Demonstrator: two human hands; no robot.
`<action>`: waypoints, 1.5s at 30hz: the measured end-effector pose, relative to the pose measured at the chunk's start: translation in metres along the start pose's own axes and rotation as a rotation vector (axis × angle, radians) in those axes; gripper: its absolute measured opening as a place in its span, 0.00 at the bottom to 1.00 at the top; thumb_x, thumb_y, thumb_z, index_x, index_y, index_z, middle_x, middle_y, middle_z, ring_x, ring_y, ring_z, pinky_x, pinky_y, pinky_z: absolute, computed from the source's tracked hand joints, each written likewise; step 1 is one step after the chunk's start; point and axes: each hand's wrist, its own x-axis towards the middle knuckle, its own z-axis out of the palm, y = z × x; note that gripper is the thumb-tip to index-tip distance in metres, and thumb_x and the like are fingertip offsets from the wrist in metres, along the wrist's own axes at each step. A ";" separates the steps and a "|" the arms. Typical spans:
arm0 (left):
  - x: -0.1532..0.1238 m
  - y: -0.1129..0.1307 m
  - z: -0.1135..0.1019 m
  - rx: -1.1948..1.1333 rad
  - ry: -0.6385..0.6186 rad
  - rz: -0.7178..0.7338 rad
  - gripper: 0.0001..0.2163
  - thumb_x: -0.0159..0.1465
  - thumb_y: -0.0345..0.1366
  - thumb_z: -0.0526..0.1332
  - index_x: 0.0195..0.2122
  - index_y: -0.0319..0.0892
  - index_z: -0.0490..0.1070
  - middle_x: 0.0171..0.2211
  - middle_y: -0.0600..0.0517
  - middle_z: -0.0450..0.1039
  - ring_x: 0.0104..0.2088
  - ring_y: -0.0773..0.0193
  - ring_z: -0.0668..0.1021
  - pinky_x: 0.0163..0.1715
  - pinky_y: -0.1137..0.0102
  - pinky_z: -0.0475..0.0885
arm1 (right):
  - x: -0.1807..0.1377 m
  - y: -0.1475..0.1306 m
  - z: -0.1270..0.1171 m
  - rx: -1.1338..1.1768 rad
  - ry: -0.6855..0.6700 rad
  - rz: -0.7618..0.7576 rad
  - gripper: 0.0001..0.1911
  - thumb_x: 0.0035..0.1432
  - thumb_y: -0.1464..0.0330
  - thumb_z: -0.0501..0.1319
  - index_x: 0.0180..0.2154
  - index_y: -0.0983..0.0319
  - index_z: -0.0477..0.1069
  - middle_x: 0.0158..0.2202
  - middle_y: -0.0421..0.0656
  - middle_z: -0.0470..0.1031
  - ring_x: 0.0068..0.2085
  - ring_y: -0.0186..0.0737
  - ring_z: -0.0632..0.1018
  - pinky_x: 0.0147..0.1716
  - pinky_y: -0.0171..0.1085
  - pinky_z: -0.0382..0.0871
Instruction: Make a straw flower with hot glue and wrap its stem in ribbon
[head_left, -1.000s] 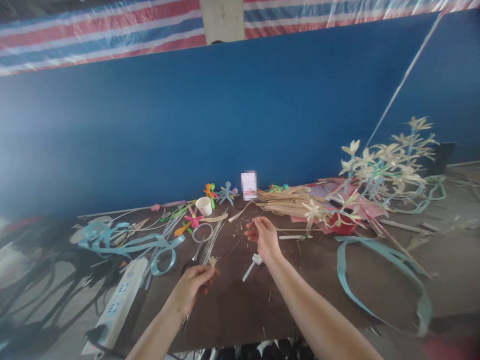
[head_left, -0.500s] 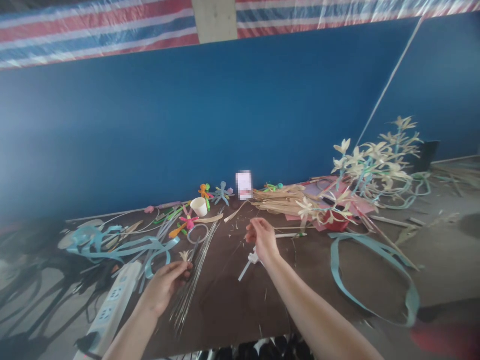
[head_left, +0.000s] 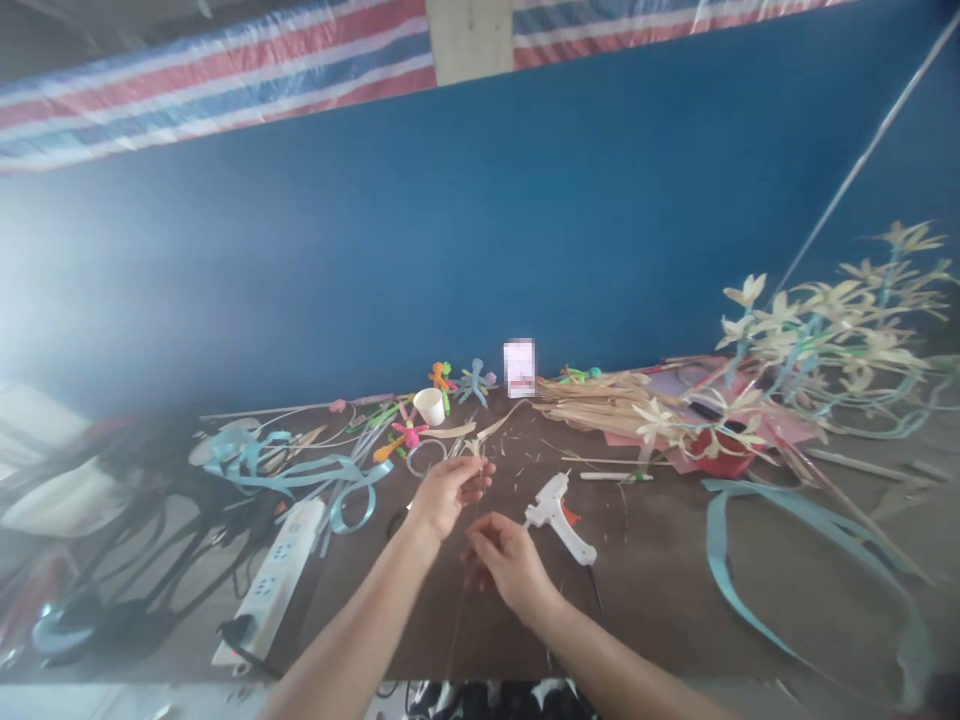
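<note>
In the head view, the left hand (head_left: 448,492) pinches a flower (head_left: 474,447), petals toward 12 o'clock, at the right hand's (head_left: 517,568) 11. The right hand curls half-closed, its hold impossible to tell; nearer it, at 1 o'clock, a glue gun (head_left: 553,506) lies on the table (head_left: 652,590), handle toward 5.

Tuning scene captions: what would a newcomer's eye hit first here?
The blue wall filling the back, then the pale flowers spreading over the far right of the table. Near the centre, the left hand pinches a small flower, and a white glue gun lies just right of the right hand.
</note>
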 end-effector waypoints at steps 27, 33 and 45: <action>-0.007 0.013 0.011 0.084 -0.140 -0.016 0.11 0.52 0.36 0.62 0.33 0.35 0.73 0.31 0.47 0.73 0.26 0.72 0.72 0.22 0.79 0.66 | -0.003 0.008 -0.012 -0.097 -0.038 0.098 0.17 0.48 0.55 0.55 0.29 0.63 0.63 0.20 0.37 0.69 0.13 0.29 0.70 0.10 0.26 0.54; -0.010 0.018 0.013 0.131 -0.143 0.004 0.11 0.51 0.36 0.63 0.34 0.35 0.73 0.32 0.46 0.73 0.27 0.71 0.72 0.24 0.78 0.67 | 0.000 0.004 -0.013 -0.100 -0.031 0.119 0.18 0.47 0.54 0.55 0.29 0.63 0.63 0.20 0.37 0.69 0.13 0.28 0.69 0.10 0.26 0.54; -0.014 0.024 0.013 0.215 -0.127 0.060 0.10 0.51 0.36 0.62 0.33 0.36 0.74 0.32 0.46 0.74 0.28 0.70 0.72 0.27 0.77 0.67 | 0.003 0.006 -0.012 -0.074 -0.051 0.073 0.14 0.50 0.58 0.54 0.28 0.63 0.63 0.20 0.36 0.69 0.13 0.28 0.69 0.09 0.25 0.54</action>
